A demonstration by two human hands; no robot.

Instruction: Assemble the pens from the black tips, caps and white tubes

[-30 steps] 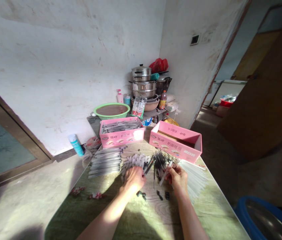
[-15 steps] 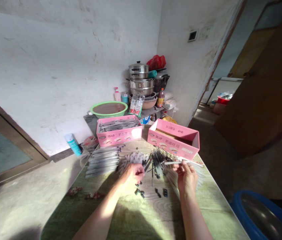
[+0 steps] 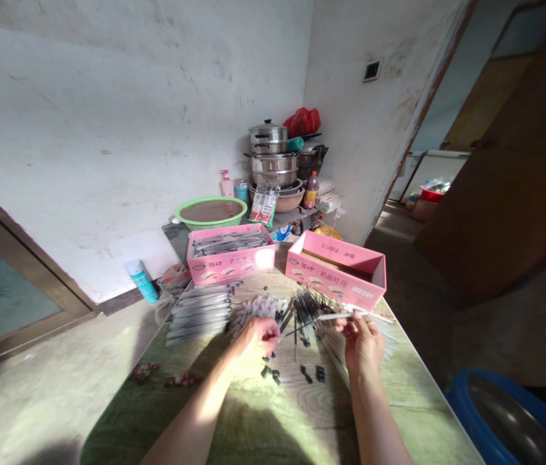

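My right hand point(image 3: 364, 339) pinches a slim white pen barrel point(image 3: 333, 316), its open end pointing left. From that end a thin dark pen refill point(image 3: 302, 327) runs down to the closed fingertips of my left hand point(image 3: 260, 332), which grip it. How far the refill sits inside the barrel is too small to tell. Between my hands lies a pile of thin dark refills point(image 3: 309, 303). White ribbed pieces point(image 3: 258, 307) lie behind my left hand, and loose black caps point(image 3: 320, 374) are scattered nearer me. More pale barrels point(image 3: 333, 352) lie partly under my right hand.
A row of assembled-looking white pens point(image 3: 199, 313) lies at the left of the table point(image 3: 273, 426). Behind stand a pink box filled with pens point(image 3: 231, 265) and a second pink box point(image 3: 335, 278). Farther back are a green basin point(image 3: 212, 223) and stacked steel pots point(image 3: 273, 165).
The refill and barrel now form one slightly bent line between my hands. My right hand has shifted very slightly right; my left hand stays almost still.
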